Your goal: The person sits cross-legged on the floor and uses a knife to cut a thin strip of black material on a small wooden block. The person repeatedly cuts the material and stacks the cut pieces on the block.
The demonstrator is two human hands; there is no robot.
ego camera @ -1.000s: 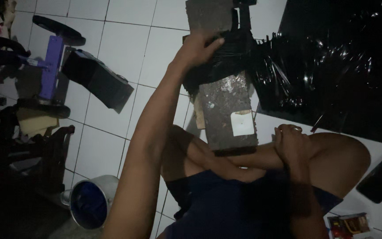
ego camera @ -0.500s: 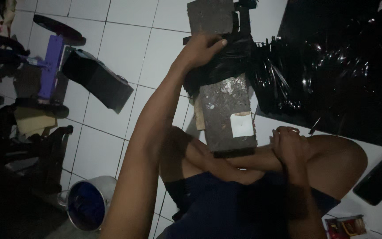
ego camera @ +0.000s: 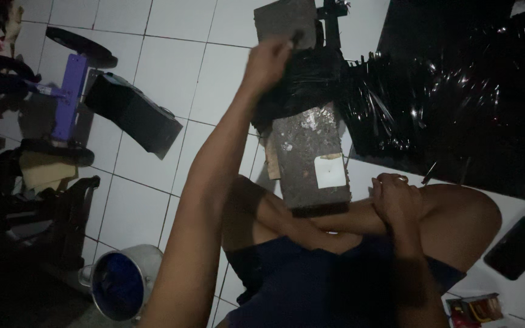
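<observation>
The head camera looks down over the person's lap onto a white tiled floor [ego camera: 153,54] in dim light. The left hand [ego camera: 268,61] is stretched out and up, pressed against a crumpled black plastic wrap [ego camera: 302,85] that binds the upper part of a long grey concrete block [ego camera: 308,158]. Its fingers seem curled onto the wrap, though the gloom makes it hard to say how firmly they grip it. The block stands tilted on the floor between the person's knees, its lower end near the thigh, with a small pale square label [ego camera: 330,170] stuck to its face. A second grey block end [ego camera: 287,18] shows just above the left hand.

The right hand [ego camera: 396,200] rests on the bare right knee [ego camera: 457,218], fingers closed in a loose fist; whether they hold anything cannot be told.

A large sheet of shiny black plastic [ego camera: 457,91] spreads over the floor to the right of the block, touching the wrap. Beyond the knee lie a dark flat phone [ego camera: 518,246] and a small red-and-brown packet [ego camera: 475,310].

On the left stand a purple and black machine [ego camera: 71,91] with a black box [ego camera: 132,112] beside it, and lower down a metal bucket with a blue inside [ego camera: 120,288].
</observation>
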